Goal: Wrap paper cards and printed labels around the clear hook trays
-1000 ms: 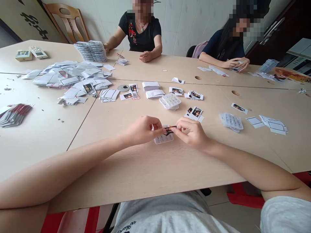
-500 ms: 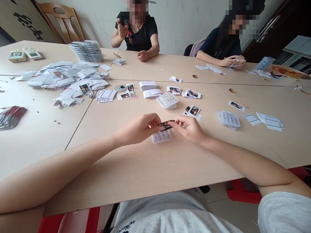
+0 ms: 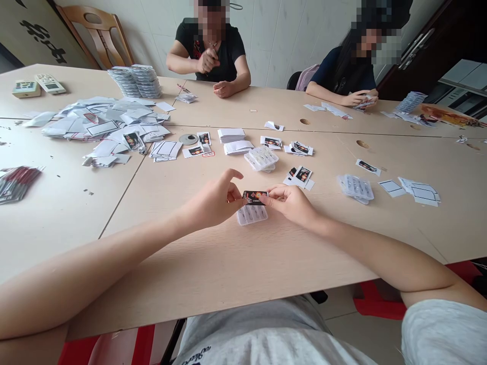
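A black label (image 3: 254,197) with red and white print lies flat over the upper part of a clear compartment box (image 3: 251,215) on the table. My left hand (image 3: 218,198) is at the label's left edge, its thumb on the label and its index finger raised and apart. At the right edge, my right hand (image 3: 291,204) pinches the label between thumb and fingers. Just behind my hands are more clear boxes (image 3: 262,158) in a small stack. Loose dark labels on white backing (image 3: 303,174) lie beyond my right hand.
White cards (image 3: 232,135), a tape roll (image 3: 188,139) and a large pile of white packets (image 3: 102,119) lie farther back. Clear boxes (image 3: 356,188) and outlined cards (image 3: 420,191) are at the right. Two people sit across the table (image 3: 190,268).
The label now lies flatter on the box, with more of its face showing. My left index finger has lifted off it. One person across has lowered a raised hand.
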The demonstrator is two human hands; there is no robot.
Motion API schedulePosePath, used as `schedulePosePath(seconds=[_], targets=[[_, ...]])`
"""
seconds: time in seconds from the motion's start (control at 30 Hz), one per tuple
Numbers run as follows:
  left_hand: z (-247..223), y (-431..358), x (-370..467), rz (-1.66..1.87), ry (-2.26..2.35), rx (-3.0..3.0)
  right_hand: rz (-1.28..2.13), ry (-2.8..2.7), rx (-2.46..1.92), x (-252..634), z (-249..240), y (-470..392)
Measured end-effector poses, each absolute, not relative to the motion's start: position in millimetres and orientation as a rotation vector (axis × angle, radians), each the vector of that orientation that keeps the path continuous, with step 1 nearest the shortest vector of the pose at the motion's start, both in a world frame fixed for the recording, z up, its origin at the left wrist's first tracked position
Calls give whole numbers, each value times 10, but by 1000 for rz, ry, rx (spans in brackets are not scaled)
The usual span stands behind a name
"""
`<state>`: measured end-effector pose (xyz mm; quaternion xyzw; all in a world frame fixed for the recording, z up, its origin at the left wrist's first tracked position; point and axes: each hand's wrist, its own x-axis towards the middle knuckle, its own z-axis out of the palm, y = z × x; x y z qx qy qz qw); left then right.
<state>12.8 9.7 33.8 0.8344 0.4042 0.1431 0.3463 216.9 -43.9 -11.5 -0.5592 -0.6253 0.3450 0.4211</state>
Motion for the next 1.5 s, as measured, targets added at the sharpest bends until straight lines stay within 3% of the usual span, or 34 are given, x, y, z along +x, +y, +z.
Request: schedulePosePath(seconds=[0.37,0.67,1.5], targets=[[340,93,136,362,991,2152,988,-1384,-1346,2181,-125,-438],[336,140,145,287,1044,2002,755,-1651,-1373,2128,-163,-486],[345,231,145,277,1033,1747,1089,-1578,-1152,2238,-159,-505]])
